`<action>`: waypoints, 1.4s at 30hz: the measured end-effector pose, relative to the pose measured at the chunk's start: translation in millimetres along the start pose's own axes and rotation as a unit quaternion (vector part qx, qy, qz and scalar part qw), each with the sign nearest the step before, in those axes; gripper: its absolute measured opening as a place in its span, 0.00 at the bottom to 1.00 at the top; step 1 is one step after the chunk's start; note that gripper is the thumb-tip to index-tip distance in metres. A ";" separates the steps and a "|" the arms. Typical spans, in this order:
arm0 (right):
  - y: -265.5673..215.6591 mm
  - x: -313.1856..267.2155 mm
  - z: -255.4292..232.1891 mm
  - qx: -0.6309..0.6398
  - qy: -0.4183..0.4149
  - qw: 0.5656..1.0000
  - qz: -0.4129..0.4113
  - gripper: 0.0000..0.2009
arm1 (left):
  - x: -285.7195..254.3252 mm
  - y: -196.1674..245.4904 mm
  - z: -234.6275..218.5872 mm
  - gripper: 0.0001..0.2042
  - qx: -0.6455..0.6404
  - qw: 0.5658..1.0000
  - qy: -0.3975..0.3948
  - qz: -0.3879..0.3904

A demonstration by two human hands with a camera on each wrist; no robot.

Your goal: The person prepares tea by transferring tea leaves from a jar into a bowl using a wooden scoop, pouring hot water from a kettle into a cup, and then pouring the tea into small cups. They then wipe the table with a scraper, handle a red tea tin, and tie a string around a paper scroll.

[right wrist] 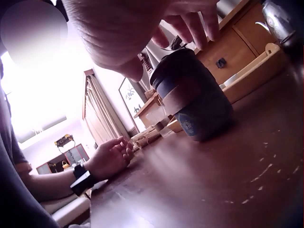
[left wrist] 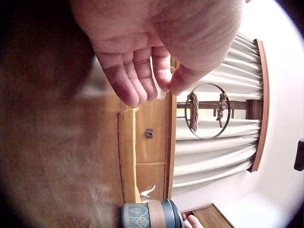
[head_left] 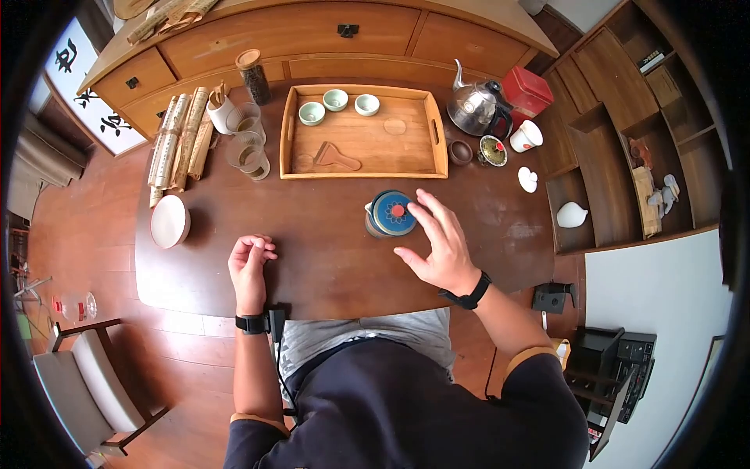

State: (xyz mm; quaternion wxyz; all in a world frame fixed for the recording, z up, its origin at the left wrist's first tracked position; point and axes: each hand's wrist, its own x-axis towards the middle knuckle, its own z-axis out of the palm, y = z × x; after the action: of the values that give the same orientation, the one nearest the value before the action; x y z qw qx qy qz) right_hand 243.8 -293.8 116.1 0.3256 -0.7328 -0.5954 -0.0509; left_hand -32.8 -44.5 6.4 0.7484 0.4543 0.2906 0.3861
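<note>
While the right grip [head_left: 442, 248] hangs loosely spread, holding nothing, blue canister [head_left: 388, 220] just below looks rigid, smooth | best clasped round brown band [left wrist: 156, 213] | left grip [head_left: 250, 264] slack, unladen

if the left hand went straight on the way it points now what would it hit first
Following the line of the forearm, the left hand would probably meet the nearer clear round tumbler, though depth and exact aim are hard to judge.

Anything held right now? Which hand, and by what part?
Nothing held. The right hand is spread beside the blue pot, not gripping it; fingertip contact can't be told. The left hand is empty.
</note>
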 end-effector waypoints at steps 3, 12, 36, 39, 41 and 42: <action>0.9 6.7 8.3 0.032 0.005 0.999 0.034 0.44 | 0.4 -1.2 0.5 0.03 0.002 1.000 0.000 -0.002; -4.9 19.0 22.2 0.032 0.005 0.997 0.065 0.41 | -0.8 0.5 0.8 0.03 -0.001 1.000 0.004 -0.004; -0.2 13.0 38.7 0.056 0.059 0.995 0.064 0.36 | 0.1 0.4 0.7 0.03 -0.005 1.000 0.003 -0.003; 0.9 12.9 41.3 0.053 0.068 0.995 0.053 0.36 | -0.2 2.0 1.7 0.03 0.000 1.000 0.006 -0.008; 1.0 13.4 41.4 0.060 0.065 0.995 0.052 0.36 | 0.0 0.6 0.6 0.03 -0.007 1.000 0.004 -0.006; 0.9 13.9 41.9 0.064 0.063 0.995 0.053 0.35 | 0.5 -0.7 -0.5 0.03 -0.009 1.000 0.003 -0.006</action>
State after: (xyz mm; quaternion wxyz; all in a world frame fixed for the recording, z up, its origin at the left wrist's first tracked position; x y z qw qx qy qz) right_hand 235.5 -259.6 89.4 0.4107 -0.7363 -0.5361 -0.0420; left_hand -32.7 -44.1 5.5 0.7541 0.4446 0.2920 0.3852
